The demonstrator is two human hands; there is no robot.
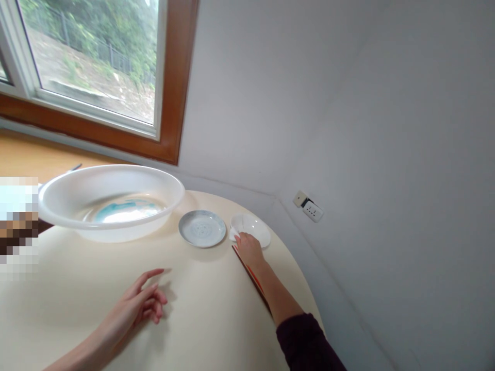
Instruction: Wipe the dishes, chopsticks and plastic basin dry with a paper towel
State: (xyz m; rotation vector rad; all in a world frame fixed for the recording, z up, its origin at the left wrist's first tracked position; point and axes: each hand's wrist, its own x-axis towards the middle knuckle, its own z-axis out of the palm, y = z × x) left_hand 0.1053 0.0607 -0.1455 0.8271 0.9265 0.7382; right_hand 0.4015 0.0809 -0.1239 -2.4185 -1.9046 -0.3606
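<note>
My right hand (249,248) reaches across the round cream table (201,299) to a small white dish (253,228) at the far right edge. Its fingers are closed on the dish's near rim. Under my forearm lies a pair of dark red chopsticks (250,273). A blue-grey saucer (202,228) sits just left of the white dish. My left hand (141,304) hovers low over the table nearer to me. The index finger points forward, the other fingers curl loosely, and it holds nothing.
A large translucent white basin (112,198) with a little bluish water stands at the back left. A blurred-out patch covers the far left edge. A window, a wooden sill and a wall socket (308,206) lie beyond the table.
</note>
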